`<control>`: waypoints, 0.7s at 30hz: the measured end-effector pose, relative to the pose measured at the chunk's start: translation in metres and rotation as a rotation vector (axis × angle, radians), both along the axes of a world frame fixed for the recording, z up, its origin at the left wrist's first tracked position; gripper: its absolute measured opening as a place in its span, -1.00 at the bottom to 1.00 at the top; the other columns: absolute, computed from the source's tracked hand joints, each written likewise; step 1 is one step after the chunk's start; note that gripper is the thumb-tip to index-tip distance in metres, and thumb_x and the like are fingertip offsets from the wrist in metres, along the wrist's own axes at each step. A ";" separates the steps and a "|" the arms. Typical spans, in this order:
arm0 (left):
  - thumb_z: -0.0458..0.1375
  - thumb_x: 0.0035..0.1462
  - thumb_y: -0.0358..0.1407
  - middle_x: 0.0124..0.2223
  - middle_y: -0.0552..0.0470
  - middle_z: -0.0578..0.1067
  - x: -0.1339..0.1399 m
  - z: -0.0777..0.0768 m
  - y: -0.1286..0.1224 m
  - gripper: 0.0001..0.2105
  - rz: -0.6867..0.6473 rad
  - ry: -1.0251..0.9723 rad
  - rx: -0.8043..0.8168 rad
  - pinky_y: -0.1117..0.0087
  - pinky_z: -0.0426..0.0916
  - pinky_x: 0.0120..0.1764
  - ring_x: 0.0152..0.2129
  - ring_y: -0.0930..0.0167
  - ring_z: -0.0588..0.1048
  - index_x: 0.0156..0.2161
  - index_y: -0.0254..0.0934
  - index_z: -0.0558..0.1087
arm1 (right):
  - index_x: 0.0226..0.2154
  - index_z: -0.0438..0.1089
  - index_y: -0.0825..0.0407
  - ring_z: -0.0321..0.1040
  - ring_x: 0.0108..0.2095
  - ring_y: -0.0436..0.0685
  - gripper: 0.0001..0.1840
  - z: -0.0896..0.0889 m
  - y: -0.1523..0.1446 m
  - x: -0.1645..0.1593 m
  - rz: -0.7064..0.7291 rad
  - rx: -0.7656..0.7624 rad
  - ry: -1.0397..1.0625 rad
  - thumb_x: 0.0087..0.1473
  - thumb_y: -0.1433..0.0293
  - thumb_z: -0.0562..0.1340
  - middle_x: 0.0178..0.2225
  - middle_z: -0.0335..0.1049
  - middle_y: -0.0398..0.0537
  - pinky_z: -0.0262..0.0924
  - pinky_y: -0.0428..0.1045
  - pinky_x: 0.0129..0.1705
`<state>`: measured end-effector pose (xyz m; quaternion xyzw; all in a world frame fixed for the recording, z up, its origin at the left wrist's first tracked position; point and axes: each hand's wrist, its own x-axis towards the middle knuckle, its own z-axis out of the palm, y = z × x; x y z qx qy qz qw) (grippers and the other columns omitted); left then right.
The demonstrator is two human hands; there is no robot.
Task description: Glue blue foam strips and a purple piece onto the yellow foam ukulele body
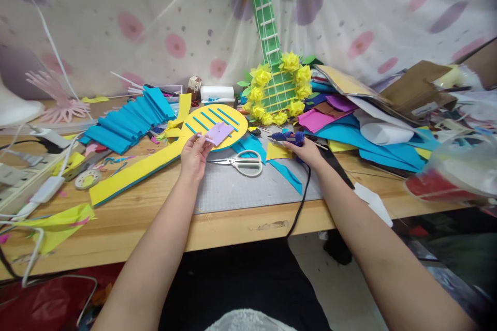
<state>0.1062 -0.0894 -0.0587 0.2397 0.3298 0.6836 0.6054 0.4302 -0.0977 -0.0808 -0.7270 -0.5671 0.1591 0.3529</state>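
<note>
Over the table (pixel 236 228), left hand (pixel 194 159) (arm (pixel 157 251) outstretched) pinches a lilac sheet (pixel 222 133).

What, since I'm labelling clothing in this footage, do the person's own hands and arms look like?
The left hand and right hand show no gloves; the left arm and right arm are bare as far as they show, with no sleeve, watch or bracelet visible. Nail details are too small to tell. Between them show plain black cloth and, at the bottom edge, white textured fabric.
</note>
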 end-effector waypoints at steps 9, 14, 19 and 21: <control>0.26 -0.18 -0.50 -0.47 0.13 0.49 0.003 0.000 0.001 -0.68 0.094 0.009 -0.008 0.46 0.41 -0.35 -0.52 0.51 0.50 -0.34 -0.25 0.21 | -0.17 0.24 0.05 0.23 -0.16 0.15 -0.62 0.060 -0.022 -0.059 -0.069 0.779 -0.183 0.01 0.17 0.15 -0.21 0.26 0.05 0.12 0.13 -0.09; 0.24 -0.16 -0.51 -0.51 0.17 0.46 0.002 0.000 0.002 -0.66 0.163 0.012 -0.028 0.45 0.40 -0.35 -0.54 0.52 0.49 -0.38 -0.24 0.14 | -0.33 0.29 0.06 0.26 -0.35 0.04 -0.79 0.066 -0.017 -0.142 0.373 0.569 -0.059 0.04 0.26 0.13 -0.37 0.33 -0.05 0.16 0.00 -0.23; 0.25 -0.17 -0.49 -0.50 0.15 0.47 0.001 0.001 0.001 -0.65 0.173 0.000 0.000 0.49 0.37 -0.38 -0.54 0.52 0.49 -0.42 -0.24 0.11 | -0.33 0.35 0.08 0.28 -0.39 -0.01 -0.68 0.051 -0.001 -0.197 0.540 0.106 0.102 -0.07 0.18 0.24 -0.35 0.41 -0.08 0.13 -0.09 -0.34; 0.24 -0.17 -0.50 -0.49 0.13 0.48 0.002 0.001 0.001 -0.65 0.182 -0.006 0.003 0.51 0.36 -0.40 -0.53 0.52 0.49 -0.42 -0.24 0.11 | -0.35 0.39 0.09 0.31 -0.39 0.00 -0.66 0.047 0.004 -0.207 0.544 0.016 0.144 -0.08 0.15 0.25 -0.36 0.44 -0.09 0.12 -0.10 -0.36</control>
